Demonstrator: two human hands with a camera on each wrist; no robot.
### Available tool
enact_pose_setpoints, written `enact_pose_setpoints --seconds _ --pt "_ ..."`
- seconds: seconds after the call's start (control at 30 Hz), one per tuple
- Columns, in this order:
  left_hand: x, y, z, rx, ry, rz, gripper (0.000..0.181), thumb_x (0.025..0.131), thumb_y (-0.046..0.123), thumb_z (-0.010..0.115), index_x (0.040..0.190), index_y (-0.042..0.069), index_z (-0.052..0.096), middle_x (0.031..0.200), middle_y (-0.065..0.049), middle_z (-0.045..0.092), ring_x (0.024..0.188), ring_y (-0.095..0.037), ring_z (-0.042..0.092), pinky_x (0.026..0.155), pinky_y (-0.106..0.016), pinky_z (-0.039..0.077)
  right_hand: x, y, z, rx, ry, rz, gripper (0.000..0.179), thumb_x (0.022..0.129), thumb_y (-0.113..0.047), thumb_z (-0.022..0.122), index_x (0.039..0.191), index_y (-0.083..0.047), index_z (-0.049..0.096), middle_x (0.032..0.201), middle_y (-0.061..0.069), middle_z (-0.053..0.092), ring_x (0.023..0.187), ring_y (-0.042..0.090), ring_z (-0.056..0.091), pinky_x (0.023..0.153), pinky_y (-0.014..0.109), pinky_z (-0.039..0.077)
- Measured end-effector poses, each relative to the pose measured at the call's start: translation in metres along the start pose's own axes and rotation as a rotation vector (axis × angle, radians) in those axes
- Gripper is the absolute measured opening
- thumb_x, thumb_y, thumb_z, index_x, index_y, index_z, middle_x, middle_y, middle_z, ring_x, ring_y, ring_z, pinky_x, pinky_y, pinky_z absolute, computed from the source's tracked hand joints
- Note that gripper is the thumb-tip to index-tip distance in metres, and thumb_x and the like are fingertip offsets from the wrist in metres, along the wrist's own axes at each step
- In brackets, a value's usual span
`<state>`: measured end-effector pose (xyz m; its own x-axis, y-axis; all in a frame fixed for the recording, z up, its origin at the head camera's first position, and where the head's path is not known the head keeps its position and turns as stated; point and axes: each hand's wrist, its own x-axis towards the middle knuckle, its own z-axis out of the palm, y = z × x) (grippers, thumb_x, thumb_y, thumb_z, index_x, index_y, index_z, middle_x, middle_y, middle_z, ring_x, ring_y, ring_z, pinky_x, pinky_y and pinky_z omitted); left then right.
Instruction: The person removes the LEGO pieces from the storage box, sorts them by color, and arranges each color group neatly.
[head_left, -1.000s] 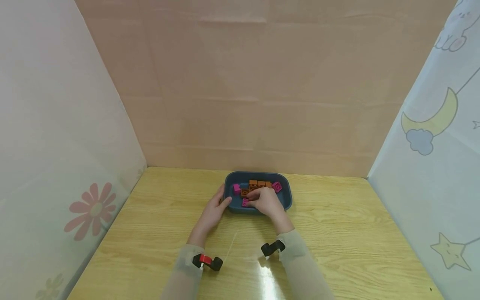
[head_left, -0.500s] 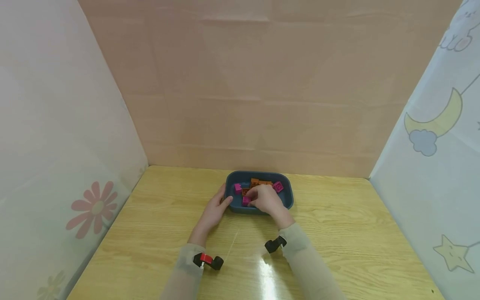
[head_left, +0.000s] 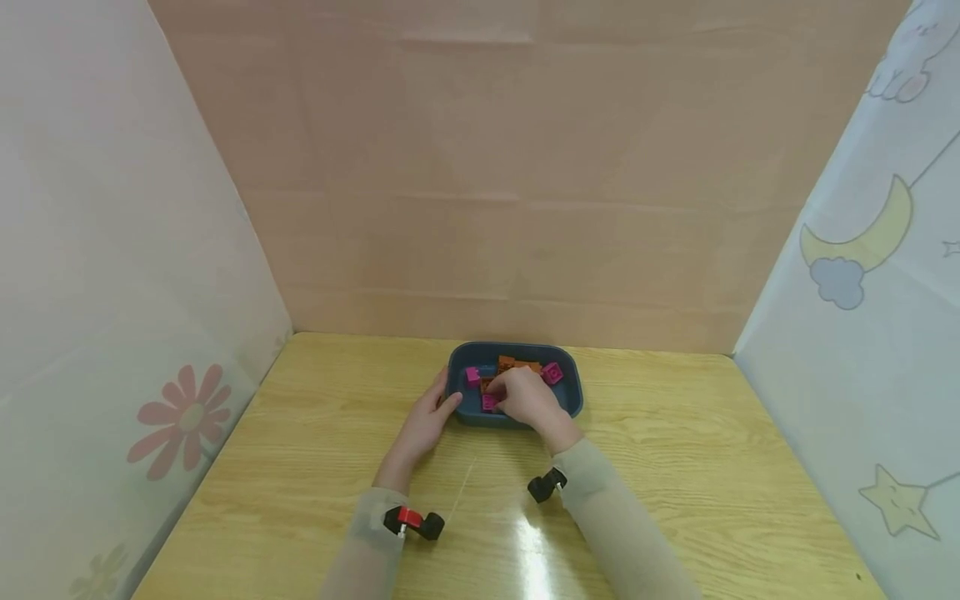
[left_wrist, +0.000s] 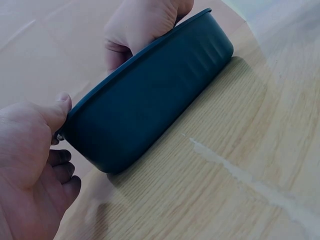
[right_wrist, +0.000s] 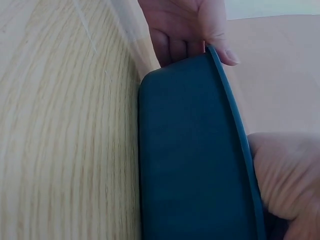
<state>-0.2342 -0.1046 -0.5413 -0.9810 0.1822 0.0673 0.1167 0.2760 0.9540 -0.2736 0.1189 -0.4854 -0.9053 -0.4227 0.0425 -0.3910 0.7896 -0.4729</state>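
Note:
A dark blue oblong bin (head_left: 576, 398) stands at the back of the table. My left hand (head_left: 423, 421) grips its left end; in the left wrist view the thumb lies over the rim (left_wrist: 95, 92) and the other fingers are outside the wall. My right hand (head_left: 527, 398) reaches over the front rim into the bin. Its thumb and fingers pinch a small pink toy brick (head_left: 489, 403) near the front left of the bin floor. Right behind it is an orange brick (head_left: 486, 385), partly covered by the fingers. The bin wall hides the right fingertips in both wrist views.
Inside the bin, one pink brick (head_left: 472, 377) lies at the left and another pink brick (head_left: 552, 372) at the right. Several orange bricks (head_left: 506, 363) sit along the back. A brown paper wall (head_left: 487, 250) rises close behind the bin on the wooden table (head_left: 675, 467).
The pink brick at my right fingers has turned, showing its studs, then a plain side, then studs again. The orange bricks beside it have shifted slightly. My left hand stays on the bin.

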Motion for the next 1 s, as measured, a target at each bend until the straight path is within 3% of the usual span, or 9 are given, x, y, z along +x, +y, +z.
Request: enact_pose_setpoints --seconds 0.23,0.47,0.67,0.87,1.0 --pt "-0.001 -0.003 0.0 0.003 0.004 0.002 0.07 0.115 0.034 0.053 0.172 0.009 0.021 0.178 -0.009 0.018 0.164 -0.03 0.015 0.131 -0.053 0.016 0.002 0.001 0.002 -0.046 -0.017 -0.017 0.024 0.087 -0.004 0.089 0.107 -0.017 0.086 0.105 -0.003 0.081 0.098 0.018 0.075 0.087 0.038 0.064" --pt "-0.002 0.0 -0.001 0.0 -0.002 0.005 0.078 0.112 0.048 0.054 0.172 0.01 0.021 0.178 -0.007 0.018 0.164 -0.028 0.015 0.131 -0.051 0.017 0.006 0.001 0.002 -0.073 -0.061 -0.067 0.025 0.087 -0.002 0.088 0.108 -0.016 0.086 0.105 -0.002 0.081 0.095 0.017 0.075 0.086 0.038 0.064" --pt "-0.003 0.0 0.0 -0.009 -0.007 0.013 0.077 0.112 0.046 0.054 0.172 0.009 0.021 0.178 -0.008 0.019 0.164 -0.029 0.015 0.132 -0.051 0.017 0.006 0.004 0.0 -0.073 -0.08 -0.093 0.025 0.088 -0.003 0.087 0.109 -0.016 0.085 0.105 -0.002 0.08 0.096 0.016 0.074 0.087 0.037 0.064" --pt "-0.002 -0.001 0.0 -0.009 0.006 0.009 0.072 0.114 0.038 0.054 0.172 0.008 0.021 0.177 -0.011 0.019 0.163 -0.031 0.015 0.131 -0.054 0.016 0.0 0.008 -0.007 0.019 -0.023 -0.115 0.023 0.089 -0.013 0.089 0.111 -0.018 0.084 0.094 -0.008 0.076 0.079 0.009 0.066 0.073 0.03 0.06" --pt "-0.002 0.002 0.0 0.009 0.01 0.004 0.074 0.114 0.042 0.053 0.172 0.009 0.021 0.177 -0.012 0.018 0.163 -0.031 0.015 0.131 -0.053 0.015 -0.009 0.007 -0.012 0.176 0.041 -0.088 0.026 0.089 -0.014 0.089 0.114 -0.016 0.083 0.104 -0.005 0.078 0.091 0.013 0.073 0.082 0.035 0.063"
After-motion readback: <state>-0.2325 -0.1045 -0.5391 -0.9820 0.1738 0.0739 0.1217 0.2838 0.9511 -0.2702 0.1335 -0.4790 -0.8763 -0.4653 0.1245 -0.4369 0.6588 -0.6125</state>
